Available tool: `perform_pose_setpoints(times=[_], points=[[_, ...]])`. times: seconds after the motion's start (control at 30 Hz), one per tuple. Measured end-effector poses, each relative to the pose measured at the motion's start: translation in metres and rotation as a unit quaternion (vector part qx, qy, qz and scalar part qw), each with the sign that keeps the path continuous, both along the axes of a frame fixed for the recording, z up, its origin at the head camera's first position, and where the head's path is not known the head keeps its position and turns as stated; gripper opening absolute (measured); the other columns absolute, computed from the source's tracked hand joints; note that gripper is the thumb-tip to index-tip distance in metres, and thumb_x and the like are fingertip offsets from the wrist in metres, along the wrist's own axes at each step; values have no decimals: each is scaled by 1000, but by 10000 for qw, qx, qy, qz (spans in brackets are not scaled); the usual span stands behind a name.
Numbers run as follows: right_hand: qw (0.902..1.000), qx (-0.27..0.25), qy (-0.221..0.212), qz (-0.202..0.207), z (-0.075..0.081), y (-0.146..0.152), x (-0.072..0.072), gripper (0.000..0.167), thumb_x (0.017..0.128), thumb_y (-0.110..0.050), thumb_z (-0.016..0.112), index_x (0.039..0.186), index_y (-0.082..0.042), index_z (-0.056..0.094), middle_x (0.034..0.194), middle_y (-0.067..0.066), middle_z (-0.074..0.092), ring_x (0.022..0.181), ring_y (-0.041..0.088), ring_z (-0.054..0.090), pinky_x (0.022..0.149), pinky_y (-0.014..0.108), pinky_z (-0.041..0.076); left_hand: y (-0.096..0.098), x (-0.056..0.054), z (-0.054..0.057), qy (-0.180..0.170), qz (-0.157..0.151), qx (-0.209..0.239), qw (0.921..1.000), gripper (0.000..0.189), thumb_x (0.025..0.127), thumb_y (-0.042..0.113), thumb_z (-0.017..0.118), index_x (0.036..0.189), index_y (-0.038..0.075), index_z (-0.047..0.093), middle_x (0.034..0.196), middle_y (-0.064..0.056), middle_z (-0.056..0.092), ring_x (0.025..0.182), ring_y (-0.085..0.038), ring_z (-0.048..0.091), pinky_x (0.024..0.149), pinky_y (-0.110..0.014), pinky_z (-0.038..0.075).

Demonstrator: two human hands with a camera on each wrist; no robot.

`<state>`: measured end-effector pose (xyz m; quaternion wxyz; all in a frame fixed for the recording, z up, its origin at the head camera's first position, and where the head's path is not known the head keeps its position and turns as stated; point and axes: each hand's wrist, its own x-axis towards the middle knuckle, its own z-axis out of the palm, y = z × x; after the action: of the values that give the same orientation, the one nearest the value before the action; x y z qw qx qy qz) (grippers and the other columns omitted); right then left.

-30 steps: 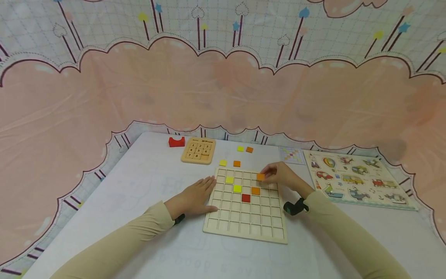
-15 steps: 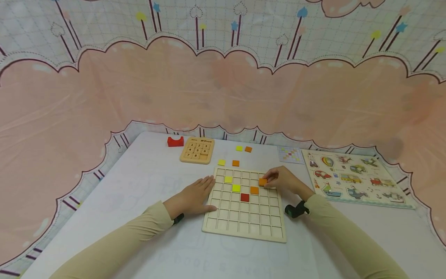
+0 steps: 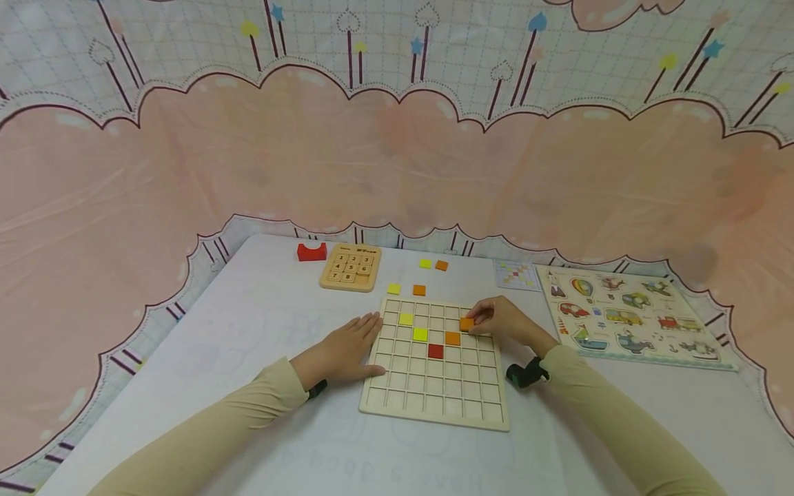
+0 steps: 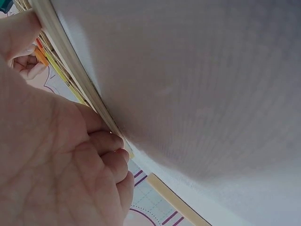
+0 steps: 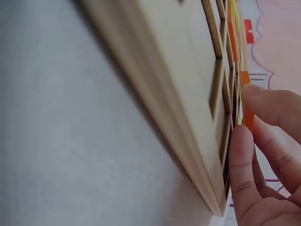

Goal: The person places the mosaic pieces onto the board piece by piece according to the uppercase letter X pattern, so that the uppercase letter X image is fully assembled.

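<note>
On the table lies a pale wooden grid board (image 3: pixel 434 401) with shallow square cells. My left hand (image 3: pixel 341 350) rests along its left edge, fingers extended and thumb on the rim. My right hand (image 3: pixel 507 322) pinches an orange square tile (image 3: pixel 466 324) between thumb and fingers over the board's upper right; in the right wrist view this orange tile (image 5: pixel 247 101) stands tilted up from the cells. Set in the grid are a red tile (image 3: pixel 436 351), another orange tile (image 3: pixel 453 338) and two yellow tiles, one (image 3: pixel 420 334) near the red and one (image 3: pixel 406 319) farther up-left.
Beyond the board lie two loose yellow tiles (image 3: pixel 393 288) and two loose orange tiles (image 3: pixel 419 290). A wooden number puzzle (image 3: pixel 351 267) and a red notched block (image 3: pixel 311 252) stand back left. A pattern card (image 3: pixel 516 275) and a vehicle picture puzzle (image 3: pixel 633 317) lie at right.
My right hand has brought the pinched orange tile a little toward me, from the grid's far row to about the second row. The left hand stays on the board's edge.
</note>
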<state>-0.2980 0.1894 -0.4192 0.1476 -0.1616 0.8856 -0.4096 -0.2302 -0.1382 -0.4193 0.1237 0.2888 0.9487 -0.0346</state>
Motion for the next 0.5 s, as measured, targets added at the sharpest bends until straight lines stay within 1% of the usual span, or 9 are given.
perform_pose_setpoints(times=[0.13,0.3,0.5], points=[[10000,33,21,86,4,1,2,24,77,-11,76,98,-1,70,89,8,66,76,13,56,70,22,49,-1,1,-1,51,-83,61,9999,93,88,66,43,149,-1,20,157,-15,18,147,-27,14,120,-40,17],[9997,161,113,177,8,1,3,23,77,-8,76,97,2,69,91,11,67,75,13,56,70,22,49,1,2,1,27,-49,21,10000,92,88,64,45,149,0,19,157,-14,17,147,-26,14,120,-39,18],[9990,355,196,207,9,-1,2,20,75,-5,76,93,2,69,84,9,66,72,12,55,67,22,49,1,2,1,9,-8,19,10000,92,88,64,45,149,0,19,157,-14,17,147,-25,14,120,-39,17]])
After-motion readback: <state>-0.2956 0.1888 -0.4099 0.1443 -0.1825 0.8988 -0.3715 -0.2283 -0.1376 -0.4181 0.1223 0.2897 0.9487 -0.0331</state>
